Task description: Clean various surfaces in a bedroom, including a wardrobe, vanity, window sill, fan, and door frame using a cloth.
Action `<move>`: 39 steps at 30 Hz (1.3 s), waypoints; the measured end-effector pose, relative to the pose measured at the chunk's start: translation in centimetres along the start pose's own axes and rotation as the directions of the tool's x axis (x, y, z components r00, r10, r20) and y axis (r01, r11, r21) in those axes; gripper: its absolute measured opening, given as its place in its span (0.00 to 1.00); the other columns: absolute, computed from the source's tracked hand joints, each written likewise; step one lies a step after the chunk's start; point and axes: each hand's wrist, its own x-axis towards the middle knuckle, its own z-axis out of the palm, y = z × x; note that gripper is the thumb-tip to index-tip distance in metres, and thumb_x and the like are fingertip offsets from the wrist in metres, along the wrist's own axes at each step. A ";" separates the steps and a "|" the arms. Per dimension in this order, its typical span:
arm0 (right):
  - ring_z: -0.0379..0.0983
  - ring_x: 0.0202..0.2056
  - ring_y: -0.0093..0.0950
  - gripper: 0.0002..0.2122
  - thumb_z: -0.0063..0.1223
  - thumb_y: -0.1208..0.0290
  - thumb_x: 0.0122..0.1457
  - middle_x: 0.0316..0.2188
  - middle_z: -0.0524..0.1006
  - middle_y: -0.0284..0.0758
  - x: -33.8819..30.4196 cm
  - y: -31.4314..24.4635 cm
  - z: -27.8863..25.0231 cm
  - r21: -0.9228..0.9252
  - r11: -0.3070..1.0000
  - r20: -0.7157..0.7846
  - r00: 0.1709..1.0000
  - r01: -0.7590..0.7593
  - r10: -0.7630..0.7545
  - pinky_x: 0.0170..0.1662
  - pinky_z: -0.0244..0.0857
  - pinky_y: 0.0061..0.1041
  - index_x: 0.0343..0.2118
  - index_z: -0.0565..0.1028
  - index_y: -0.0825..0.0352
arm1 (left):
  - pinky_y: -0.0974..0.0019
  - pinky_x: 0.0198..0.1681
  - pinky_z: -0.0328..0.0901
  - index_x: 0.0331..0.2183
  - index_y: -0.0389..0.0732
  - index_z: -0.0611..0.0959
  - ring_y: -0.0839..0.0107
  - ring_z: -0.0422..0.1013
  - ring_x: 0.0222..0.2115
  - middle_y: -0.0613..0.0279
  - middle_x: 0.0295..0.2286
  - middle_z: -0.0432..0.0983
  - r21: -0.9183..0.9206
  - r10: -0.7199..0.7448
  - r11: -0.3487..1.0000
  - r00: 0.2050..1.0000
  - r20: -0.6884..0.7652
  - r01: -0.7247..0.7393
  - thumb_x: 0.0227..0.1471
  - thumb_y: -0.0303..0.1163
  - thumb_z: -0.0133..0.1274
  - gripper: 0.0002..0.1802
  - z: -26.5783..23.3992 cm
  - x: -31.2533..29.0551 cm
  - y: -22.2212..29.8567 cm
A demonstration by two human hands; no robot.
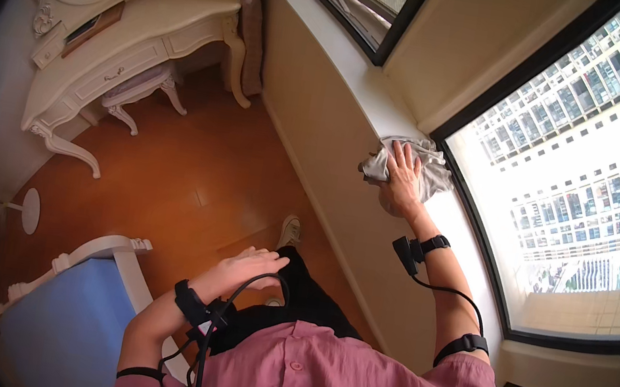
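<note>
A crumpled grey cloth [435, 172] lies on the white window sill, partly draped over its inner edge. My right hand [402, 177] presses down on it, open, with the fingers spread over the fabric. The cloth sits beside the dark frame of the large window [567, 192]. My left hand [247, 268] hovers in front of my body, above my dark trousers. Its fingers are loosely stretched and slightly bent, and I see nothing in them. Straps with small black devices and cables are on both my arms.
The white sill [326, 32] runs along the wall under the windows. At the far left stands a cream dressing table [131, 47] with a mirror and a stool [141, 88] beneath. A blue-backed white chair [71, 318] is close on my left. The floor [196, 152] is reddish wood.
</note>
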 end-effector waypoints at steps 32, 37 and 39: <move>0.42 0.60 0.44 0.37 0.62 0.64 0.38 0.57 0.52 0.41 68.1 -18.0 8.8 0.097 0.957 -0.130 0.956 0.275 -0.262 0.58 0.37 0.48 0.55 0.59 0.58 | 0.57 0.43 0.62 0.48 0.38 0.66 0.53 0.65 0.42 0.50 0.43 0.67 -0.392 -0.588 0.735 0.808 0.039 0.554 0.44 0.39 0.52 0.29 -21.1 10.6 -38.4; 0.43 0.59 0.44 0.35 0.57 0.71 0.37 0.57 0.53 0.45 77.2 -19.8 11.5 0.109 0.945 -0.176 0.941 0.309 -0.288 0.57 0.39 0.48 0.54 0.59 0.61 | 0.56 0.43 0.62 0.46 0.37 0.67 0.52 0.65 0.43 0.48 0.43 0.67 -0.413 -0.665 0.713 0.733 -0.141 0.567 0.44 0.39 0.52 0.27 -23.2 9.0 -47.0; 0.42 0.60 0.44 0.35 0.56 0.71 0.37 0.57 0.52 0.43 80.2 -20.4 12.1 0.098 0.956 -0.138 0.955 0.276 -0.262 0.57 0.38 0.48 0.54 0.59 0.59 | 0.56 0.43 0.62 0.46 0.37 0.67 0.51 0.64 0.43 0.48 0.43 0.67 -0.426 -0.700 0.676 0.704 -0.120 0.600 0.45 0.40 0.52 0.28 -24.2 7.4 -49.4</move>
